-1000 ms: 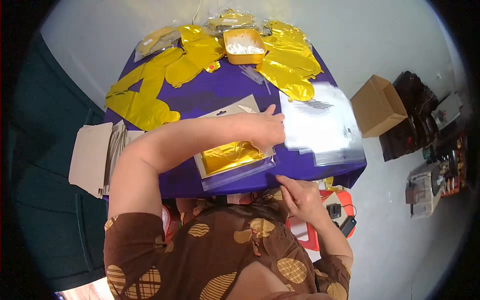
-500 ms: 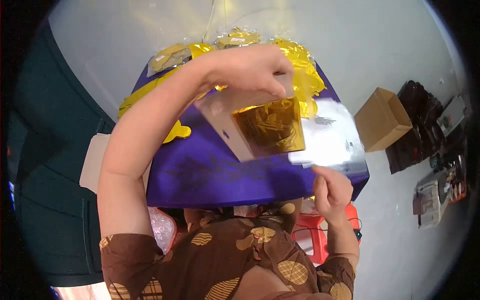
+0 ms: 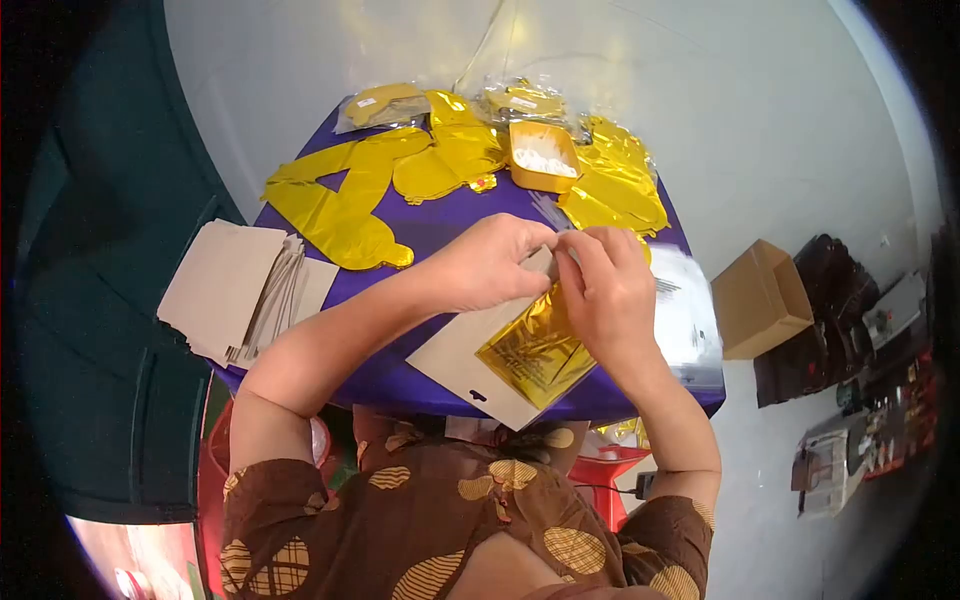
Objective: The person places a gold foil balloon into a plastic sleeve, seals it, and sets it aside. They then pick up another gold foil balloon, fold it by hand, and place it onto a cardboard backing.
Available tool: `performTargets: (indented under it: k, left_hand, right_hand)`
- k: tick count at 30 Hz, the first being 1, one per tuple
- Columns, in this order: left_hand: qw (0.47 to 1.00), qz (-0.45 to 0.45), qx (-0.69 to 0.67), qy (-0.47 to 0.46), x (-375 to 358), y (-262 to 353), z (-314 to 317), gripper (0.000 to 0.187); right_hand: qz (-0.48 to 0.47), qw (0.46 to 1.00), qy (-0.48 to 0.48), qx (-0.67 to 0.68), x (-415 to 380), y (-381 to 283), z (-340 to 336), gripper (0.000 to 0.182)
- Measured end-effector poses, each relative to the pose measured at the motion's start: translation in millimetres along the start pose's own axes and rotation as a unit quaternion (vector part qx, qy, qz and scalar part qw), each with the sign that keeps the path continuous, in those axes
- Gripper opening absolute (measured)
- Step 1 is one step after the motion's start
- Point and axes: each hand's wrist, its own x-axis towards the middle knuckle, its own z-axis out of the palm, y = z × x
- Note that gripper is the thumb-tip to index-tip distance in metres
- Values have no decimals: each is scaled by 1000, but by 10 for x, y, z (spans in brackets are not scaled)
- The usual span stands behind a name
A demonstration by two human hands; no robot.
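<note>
A clear packet (image 3: 535, 350), with folded gold foil and a pale card with a hanging slot inside, lies tilted over the front of the purple table. Its upper end is pinched by my left hand (image 3: 500, 262), fingers closed. My right hand (image 3: 610, 290) is closed at the same end, right beside the left, and covers part of the foil. To the right lies a stack of clear printed bags (image 3: 685, 320). Just beyond my hands is a yellow box (image 3: 543, 160) holding small white items.
Flat gold foil balloons (image 3: 345, 205) spread over the back and left of the purple table (image 3: 415, 215). Pale cards (image 3: 220, 285) are stacked at the left edge. An open cardboard box (image 3: 760, 300) stands right of the table, and a red stool (image 3: 605, 470) is below.
The packet has come down nearer the table's front edge and turned. My right hand has moved up to meet my left at its upper end. The view has shifted, showing the card stack and yellow box.
</note>
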Motion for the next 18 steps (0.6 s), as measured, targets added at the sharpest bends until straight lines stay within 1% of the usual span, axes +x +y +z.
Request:
performTargets:
  k: [1,2,8,12,15,17,18]
  left_hand:
    - [1000,-10,13,-10,-33,17,-15,40]
    - [1000,-11,16,0,-67,6,-17,40]
    - [988,8,155,13,-199,110,-17,38]
    - [987,4,160,14,-233,102,23,38]
    - [987,0,157,15,-253,95,64,40]
    - [989,1,144,22,-285,115,81,41]
    - [991,29,120,53,-305,94,95,38]
  right_hand:
    - [1,1000,-4,-2,12,-34,9,15]
    - [3,1000,-9,-4,16,-70,6,15]
    - [13,999,-49,-11,44,-182,-48,11]
    - [13,996,-79,-31,41,-213,-97,10]
    - [11,997,-70,-19,48,-188,-93,11]
    - [61,996,-56,34,43,-148,-86,9]
    - [87,993,-48,62,41,-123,-76,8]
